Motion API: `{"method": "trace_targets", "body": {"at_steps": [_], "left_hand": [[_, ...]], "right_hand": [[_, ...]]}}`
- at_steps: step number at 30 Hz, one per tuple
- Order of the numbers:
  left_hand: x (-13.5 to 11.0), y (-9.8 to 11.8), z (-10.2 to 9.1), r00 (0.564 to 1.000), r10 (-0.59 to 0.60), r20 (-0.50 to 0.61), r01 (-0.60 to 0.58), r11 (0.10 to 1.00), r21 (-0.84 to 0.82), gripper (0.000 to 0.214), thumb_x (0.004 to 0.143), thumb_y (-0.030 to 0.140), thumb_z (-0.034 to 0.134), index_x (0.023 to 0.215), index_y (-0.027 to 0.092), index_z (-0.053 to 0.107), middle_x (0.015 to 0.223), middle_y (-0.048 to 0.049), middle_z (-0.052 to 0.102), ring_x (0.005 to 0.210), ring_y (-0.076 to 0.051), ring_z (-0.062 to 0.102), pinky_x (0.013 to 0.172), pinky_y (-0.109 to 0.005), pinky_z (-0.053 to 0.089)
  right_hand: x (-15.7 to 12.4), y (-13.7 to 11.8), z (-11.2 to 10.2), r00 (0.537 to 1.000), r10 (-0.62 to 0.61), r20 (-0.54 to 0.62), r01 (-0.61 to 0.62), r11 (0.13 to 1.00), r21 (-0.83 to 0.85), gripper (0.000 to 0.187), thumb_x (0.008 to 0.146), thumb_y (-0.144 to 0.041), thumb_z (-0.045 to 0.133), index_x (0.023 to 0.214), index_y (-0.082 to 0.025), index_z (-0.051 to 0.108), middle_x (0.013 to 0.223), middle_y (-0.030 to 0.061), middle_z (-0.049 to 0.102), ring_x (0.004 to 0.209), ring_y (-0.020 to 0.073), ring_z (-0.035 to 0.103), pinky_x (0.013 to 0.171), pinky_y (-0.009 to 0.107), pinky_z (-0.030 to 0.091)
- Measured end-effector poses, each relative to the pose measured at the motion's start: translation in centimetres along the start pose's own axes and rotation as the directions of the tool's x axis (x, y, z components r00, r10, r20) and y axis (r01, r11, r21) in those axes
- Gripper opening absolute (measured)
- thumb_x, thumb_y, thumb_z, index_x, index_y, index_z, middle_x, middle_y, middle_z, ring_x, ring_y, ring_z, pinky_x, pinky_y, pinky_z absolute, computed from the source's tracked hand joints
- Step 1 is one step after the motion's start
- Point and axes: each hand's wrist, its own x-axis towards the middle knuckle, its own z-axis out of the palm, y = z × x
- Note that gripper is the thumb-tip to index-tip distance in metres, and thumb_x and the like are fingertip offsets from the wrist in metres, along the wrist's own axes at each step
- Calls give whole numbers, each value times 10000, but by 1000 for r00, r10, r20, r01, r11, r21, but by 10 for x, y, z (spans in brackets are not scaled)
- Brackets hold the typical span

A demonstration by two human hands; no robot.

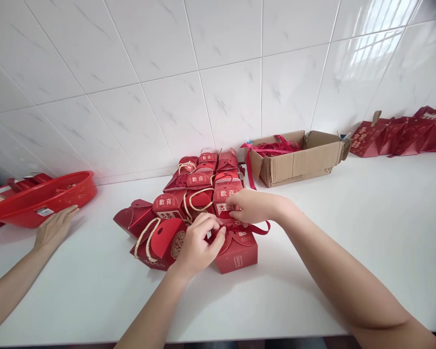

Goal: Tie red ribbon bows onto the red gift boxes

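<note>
A small red gift box stands on the white counter in front of me. My left hand and my right hand meet over its top. Both pinch a red ribbon that runs across the box's closed flaps and loops out to the right. Just left of this box lies another red box with a cream rope handle, tipped on its side. Behind them sits a cluster of several more red gift boxes with printed labels and rope handles.
An open cardboard carton holding red ribbons sits against the tiled wall. Folded red boxes lie at the far right. At the left, another person's hand rests by a red plastic basin.
</note>
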Motion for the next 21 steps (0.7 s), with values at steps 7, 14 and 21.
{"method": "trace_targets", "body": {"at_steps": [7,14,21], "left_hand": [[1,-1,-4,999,-46,2,46,999,4,33,810,201,593,809,174,612,879,-49,654,819,-144,621,739,-246,501],[4,3,-3,998,-65,14,64,997,45,164,814,234,596,691,181,501,799,-36,601,779,-147,586,707,-257,480],[2,0,0,1000,8,-11,-8,1000,26,237,846,140,499,649,194,380,765,-30,582,772,-133,583,698,-245,472]], "right_hand": [[-2,1,-2,1000,3,-20,-4,998,-64,56,797,-194,474,744,-195,492,712,17,594,620,134,514,515,235,326],[-1,0,-3,1000,-2,-7,2,998,-58,63,794,-172,464,732,-185,469,663,9,583,603,124,517,519,234,331],[-2,0,-2,1000,1,-31,-4,994,-109,67,793,-197,455,743,-191,500,737,16,584,617,123,483,493,231,323]]}}
